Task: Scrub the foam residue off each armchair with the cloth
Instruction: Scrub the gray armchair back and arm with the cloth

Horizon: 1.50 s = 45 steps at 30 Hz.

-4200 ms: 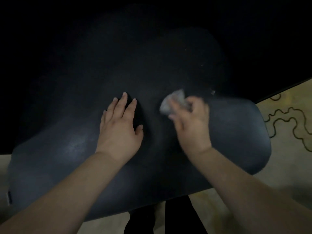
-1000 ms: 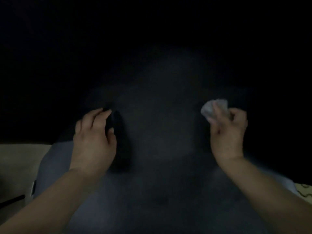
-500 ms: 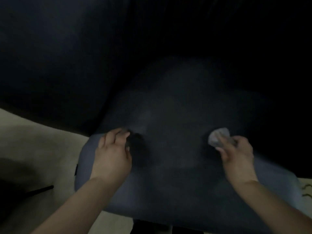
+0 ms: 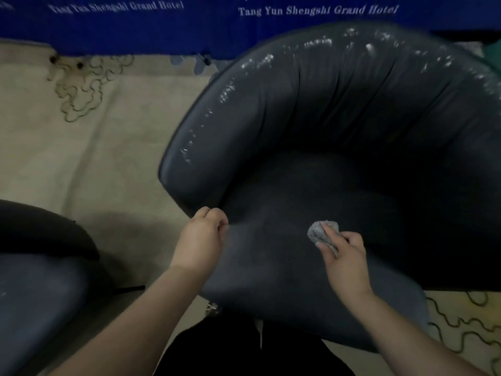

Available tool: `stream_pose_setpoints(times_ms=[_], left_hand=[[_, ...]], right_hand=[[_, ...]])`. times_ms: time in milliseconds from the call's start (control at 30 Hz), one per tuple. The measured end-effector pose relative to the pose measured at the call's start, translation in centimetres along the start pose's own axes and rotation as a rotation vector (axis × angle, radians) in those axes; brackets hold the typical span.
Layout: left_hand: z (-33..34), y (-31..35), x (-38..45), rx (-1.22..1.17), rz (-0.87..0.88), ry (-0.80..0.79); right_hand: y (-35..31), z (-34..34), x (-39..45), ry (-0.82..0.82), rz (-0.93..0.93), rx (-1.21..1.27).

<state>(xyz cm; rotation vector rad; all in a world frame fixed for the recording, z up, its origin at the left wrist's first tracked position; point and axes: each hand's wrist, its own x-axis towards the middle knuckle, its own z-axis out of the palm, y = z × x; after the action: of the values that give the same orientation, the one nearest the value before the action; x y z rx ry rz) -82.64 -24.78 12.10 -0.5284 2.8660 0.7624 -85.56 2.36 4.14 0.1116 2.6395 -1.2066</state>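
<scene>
i read "tang yun shengshi grand hotel" on the blue banner (image 4: 217,20) at top; my right hand (image 4: 344,256) closed around the cloth (image 4: 321,232) on the armchair (image 4: 339,126), left hand (image 4: 202,240) curled at its seat edge.

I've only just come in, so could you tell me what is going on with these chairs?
A person is cleaning a dark armchair. The right hand presses a balled grey cloth on the seat, while the left hand grips the seat's front left edge. White foam residue still streaks the top of the backrest. Another armchair stands at the left.
</scene>
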Motion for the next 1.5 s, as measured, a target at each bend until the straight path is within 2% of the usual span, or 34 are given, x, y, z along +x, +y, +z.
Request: stream_pose_setpoints(times_ms=[167,400,633,800,1033,1200,1300,1500], left_hand=[[-4.8,-1.7,1.5,-0.009,0.038,-0.002],[-11.5,-6.9,5.7,0.180,0.204,-0.051],[-16.9,-10.3,9.4,0.164,0.349,-0.143],[-16.7,-10.0,11.2,0.150,0.458,-0.183],[-15.5,-10.2,12.7,0.281,0.457,-0.246],[-15.7,-10.0,15.9,0.332,0.489,-0.279],[-15.3,-9.3,19.0,0.336,0.556,-0.305],[-13.9,-8.4,26.1,0.376,0.732,-0.488]], right_hand=[[-5.9,0.8,0.4,0.057,0.029,0.029],[-14.0,5.4,0.2,0.229,0.090,0.097],[-20.7,8.2,-2.2,0.384,0.172,0.154],[-22.1,8.7,-2.6,0.402,0.161,0.149],[-22.1,9.7,-1.8,0.368,0.141,0.188],[-22.9,10.9,-1.3,0.382,0.193,0.243],[-23.6,11.7,0.1,0.436,0.251,0.283],[-26.3,15.2,2.3,0.567,0.390,0.366]])
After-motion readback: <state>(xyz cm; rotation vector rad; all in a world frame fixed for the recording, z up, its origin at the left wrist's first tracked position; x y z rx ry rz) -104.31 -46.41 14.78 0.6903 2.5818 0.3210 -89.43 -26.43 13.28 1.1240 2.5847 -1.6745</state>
